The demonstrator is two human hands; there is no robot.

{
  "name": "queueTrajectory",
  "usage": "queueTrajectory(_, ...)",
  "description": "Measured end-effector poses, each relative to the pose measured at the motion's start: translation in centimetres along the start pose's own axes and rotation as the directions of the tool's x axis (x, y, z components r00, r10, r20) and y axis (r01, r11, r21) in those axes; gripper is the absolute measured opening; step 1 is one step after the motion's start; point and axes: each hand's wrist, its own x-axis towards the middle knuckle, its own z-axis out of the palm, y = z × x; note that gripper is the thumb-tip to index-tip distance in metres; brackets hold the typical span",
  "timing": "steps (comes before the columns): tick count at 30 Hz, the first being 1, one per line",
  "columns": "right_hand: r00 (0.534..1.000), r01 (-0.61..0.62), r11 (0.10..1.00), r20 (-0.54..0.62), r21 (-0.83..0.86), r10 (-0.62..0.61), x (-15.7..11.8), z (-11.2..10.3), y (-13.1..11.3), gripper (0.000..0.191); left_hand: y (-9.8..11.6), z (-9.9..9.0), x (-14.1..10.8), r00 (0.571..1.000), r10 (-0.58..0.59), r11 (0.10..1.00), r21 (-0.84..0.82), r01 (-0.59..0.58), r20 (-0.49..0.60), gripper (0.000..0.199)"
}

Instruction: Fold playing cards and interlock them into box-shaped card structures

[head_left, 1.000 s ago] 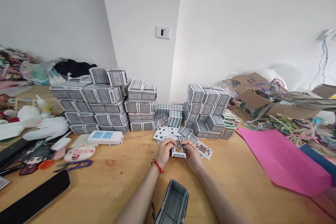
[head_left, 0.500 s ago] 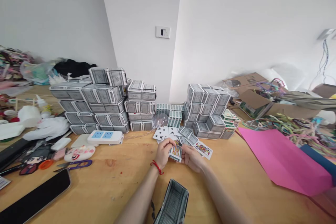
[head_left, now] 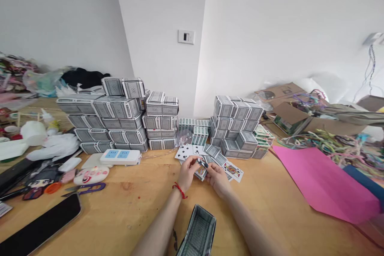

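Note:
A small pack of playing cards (head_left: 200, 173) with a coloured picture on its face is held up between both hands. My left hand (head_left: 186, 173) is closed on the pack's left side, a red cord around the wrist. My right hand (head_left: 219, 178) pinches its right side. Small dark spots show at the fingertips; I cannot make out whether these are nails or something held. Just beyond the hands lie loose cards: spades face up (head_left: 184, 152), several grey-backed cards (head_left: 213, 151) and a court card (head_left: 234, 171). Near me is an open box made of cards (head_left: 198, 230).
Stacked card-covered blocks stand at the left (head_left: 120, 108) and right (head_left: 237, 120), with green-edged card packs (head_left: 200, 135) between. Leftward lie a power strip (head_left: 120, 157), purple-handled snips (head_left: 93, 188) and a phone (head_left: 42, 226). Pink paper (head_left: 324, 184) lies at the right.
The pack has tilted and risen slightly between my hands. The fingers of both hands have drawn together at its top edge, and the dark spots show more clearly.

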Motion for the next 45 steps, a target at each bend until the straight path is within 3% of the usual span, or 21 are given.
queueTrajectory(7, 0.996, 0.087, 0.993, 0.037, -0.074, -0.084, -0.1, 0.3, 0.4, 0.028, -1.3, 0.2, 0.6, 0.991, 0.030, 0.983, 0.183, -0.005, -0.134, 0.018)
queueTrajectory(24, 0.986, 0.169, 0.953, 0.043, -0.252, -0.163, -0.2, 0.4, 0.6, 0.028, -0.6, -0.1, 0.5, 0.997, 0.042, 0.974, 0.226, -0.027, -0.060, 0.020)
queueTrajectory(27, 0.983, 0.185, 0.910, 0.057, -0.371, -0.176, 0.0, 0.1, 0.6, 0.027, -0.5, -0.1, 0.4, 0.996, 0.073, 0.960, 0.275, -0.055, -0.055, 0.019)
queueTrajectory(32, 0.941, 0.246, 0.804, -0.066, -0.542, -0.332, -0.2, -0.1, 0.6, 0.025, -0.5, 0.3, 0.2, 0.988, 0.155, 0.918, 0.372, -0.137, -0.019, 0.016)
queueTrajectory(37, 0.973, 0.186, 0.842, -0.023, -0.507, -0.229, -0.3, -0.1, 0.5, 0.030, -0.6, 0.3, 0.2, 0.980, 0.199, 0.883, 0.436, -0.176, -0.006, 0.018)
queueTrajectory(42, 0.959, 0.174, 0.767, -0.071, -0.617, -0.274, 0.1, -0.4, 1.0, 0.034, -0.8, 0.0, 0.3, 0.972, 0.236, 0.834, 0.509, -0.213, 0.020, 0.017)
queueTrajectory(45, 0.964, 0.174, 0.782, -0.058, -0.599, -0.258, 0.1, -0.3, 0.9, 0.034, -0.7, 0.1, 0.2, 0.970, 0.241, 0.829, 0.515, -0.219, 0.025, 0.019)
